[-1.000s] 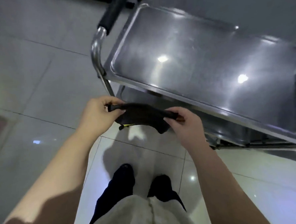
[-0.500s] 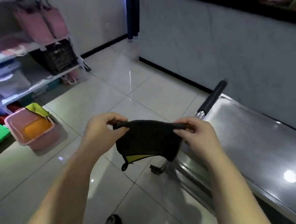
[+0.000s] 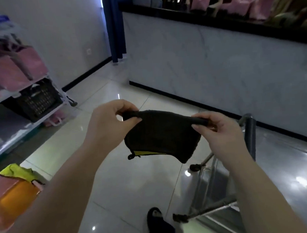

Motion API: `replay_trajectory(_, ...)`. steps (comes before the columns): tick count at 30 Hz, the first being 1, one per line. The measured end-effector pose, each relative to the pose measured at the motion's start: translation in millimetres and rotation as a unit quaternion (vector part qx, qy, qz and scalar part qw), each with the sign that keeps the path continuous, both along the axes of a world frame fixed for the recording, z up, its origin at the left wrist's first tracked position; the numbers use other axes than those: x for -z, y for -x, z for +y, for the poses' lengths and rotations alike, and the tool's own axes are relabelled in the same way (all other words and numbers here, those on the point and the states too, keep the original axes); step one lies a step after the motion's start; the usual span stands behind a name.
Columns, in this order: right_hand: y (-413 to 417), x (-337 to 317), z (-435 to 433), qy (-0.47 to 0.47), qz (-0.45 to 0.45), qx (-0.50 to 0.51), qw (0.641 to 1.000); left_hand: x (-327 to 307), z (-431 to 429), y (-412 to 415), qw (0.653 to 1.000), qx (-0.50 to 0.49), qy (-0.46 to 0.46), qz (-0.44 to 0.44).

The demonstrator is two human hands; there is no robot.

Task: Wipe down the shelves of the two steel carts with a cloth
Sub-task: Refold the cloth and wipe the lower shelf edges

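L hand (image 3: 106, 122) & R hand (image 3: 219, 130) pinch black cloth (image 3: 160, 133) mid-frame; a weak grip may drop it beside steel cart (image 3: 285, 163), lower right.

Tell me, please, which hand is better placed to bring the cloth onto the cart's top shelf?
Probably the right. The right hand pinches the cloth on the side nearest the cart, by its handle; the left hand pinches the far side, over the floor.

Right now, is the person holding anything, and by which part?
Yes: a dark fabric cloth with a yellow lining, pinched along its rolled top edge, the left hand at one end, the right hand at the other.
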State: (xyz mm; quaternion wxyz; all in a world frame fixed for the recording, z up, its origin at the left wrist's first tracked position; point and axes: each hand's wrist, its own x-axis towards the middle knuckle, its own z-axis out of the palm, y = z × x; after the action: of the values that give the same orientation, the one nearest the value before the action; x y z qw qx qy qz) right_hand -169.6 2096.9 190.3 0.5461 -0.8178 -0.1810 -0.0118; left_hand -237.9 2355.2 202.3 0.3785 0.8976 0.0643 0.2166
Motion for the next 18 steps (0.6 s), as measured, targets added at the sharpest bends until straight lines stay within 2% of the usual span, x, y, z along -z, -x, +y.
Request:
replay_trajectory(8, -190.4, -27.4, 23.0, -0.037, -0.055, 0.032, 0.997, -30.8, 30.5, -206.2, 0.998, 0.051, 0.01, -0.033)
replay_trajectory(13, -297.0, -36.9, 27.6, -0.06, -0.084, 0.099, 0.99, -46.8, 28.2, -338.7, 0.994, 0.092, 0.02, -0.045)
replay_trajectory(18, -392.0, -28.0, 12.2, -0.056, -0.076, 0.182, 0.979, -38.8, 9.2, -480.9, 0.987, 0.15, 0.026, -0.046)
